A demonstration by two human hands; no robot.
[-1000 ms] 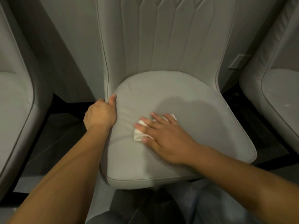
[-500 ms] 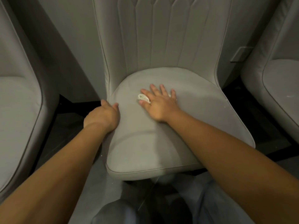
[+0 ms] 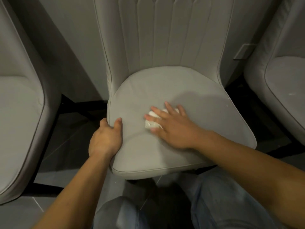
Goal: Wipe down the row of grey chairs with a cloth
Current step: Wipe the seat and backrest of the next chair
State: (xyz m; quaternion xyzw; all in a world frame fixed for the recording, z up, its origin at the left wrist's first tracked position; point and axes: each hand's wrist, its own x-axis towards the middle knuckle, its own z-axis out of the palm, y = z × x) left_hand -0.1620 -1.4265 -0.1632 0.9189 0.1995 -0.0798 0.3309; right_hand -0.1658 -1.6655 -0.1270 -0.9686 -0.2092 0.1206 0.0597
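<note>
A grey padded chair (image 3: 206,90) with a ribbed backrest stands straight ahead, its seat cushion facing me. My right hand (image 3: 171,128) lies flat on the middle of the seat, fingers spread, pressing a small crumpled white cloth (image 3: 151,123) against the cushion; most of the cloth is hidden under the palm and fingers. My left hand (image 3: 105,139) grips the left edge of the seat, thumb on top and fingers wrapped under the rim.
Another grey chair (image 3: 19,123) stands close on the left and a third (image 3: 283,86) on the right, with dark floor gaps between them. My knees in blue jeans (image 3: 219,204) are just below the seat's front edge. A grey wall runs behind.
My right hand slid the cloth from the back left of the seat toward the middle, nearer to me. The left hand kept its hold on the seat's left edge.
</note>
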